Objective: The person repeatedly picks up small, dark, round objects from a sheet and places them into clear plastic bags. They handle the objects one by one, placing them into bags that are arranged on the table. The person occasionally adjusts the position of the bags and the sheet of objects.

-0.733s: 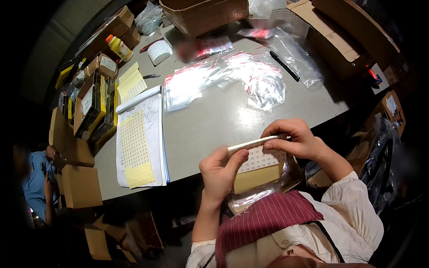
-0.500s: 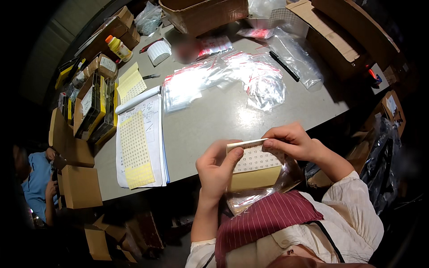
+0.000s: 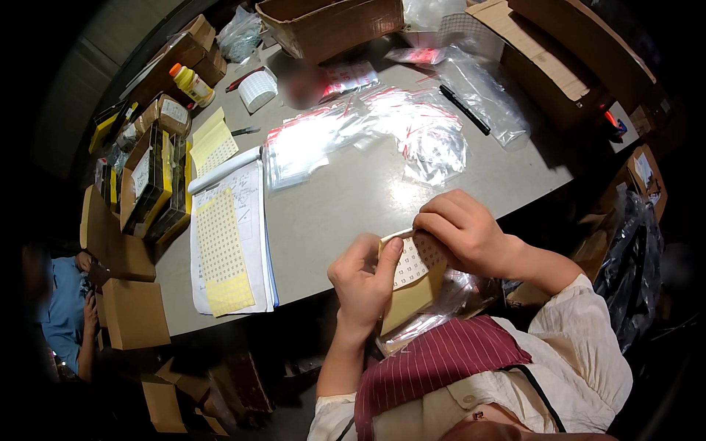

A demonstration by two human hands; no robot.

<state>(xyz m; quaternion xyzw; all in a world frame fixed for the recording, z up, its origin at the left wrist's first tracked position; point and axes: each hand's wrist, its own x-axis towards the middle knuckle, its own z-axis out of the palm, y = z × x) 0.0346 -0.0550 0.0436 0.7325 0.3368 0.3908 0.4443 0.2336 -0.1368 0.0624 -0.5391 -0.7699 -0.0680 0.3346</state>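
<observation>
A sheet of small printed stickers [image 3: 412,266] bends between my two hands at the table's near edge. My left hand [image 3: 365,273] grips its left side, thumb lying on the front face. Along the top edge, my right hand [image 3: 462,229] is closed with fingers curled over the sheet, covering its upper right part. Below the printed rows shows a plain yellowish section [image 3: 409,303]. Under the sheet, near my lap, lies a clear plastic bag [image 3: 434,323], partly hidden by the sheet and my hands.
Clear zip bags [image 3: 301,147] with red edges lie spread over the table. At left, a clipboard [image 3: 266,242] carries papers and a yellow sticker sheet [image 3: 224,253]. A black marker [image 3: 465,110], a yellow bottle [image 3: 193,85] and cardboard boxes [image 3: 331,29] stand around. A person in blue [image 3: 66,305] is at far left.
My right hand has shifted left and curled further over the top edge. The sheet has narrowed in view and tilted, bending more between my hands.
</observation>
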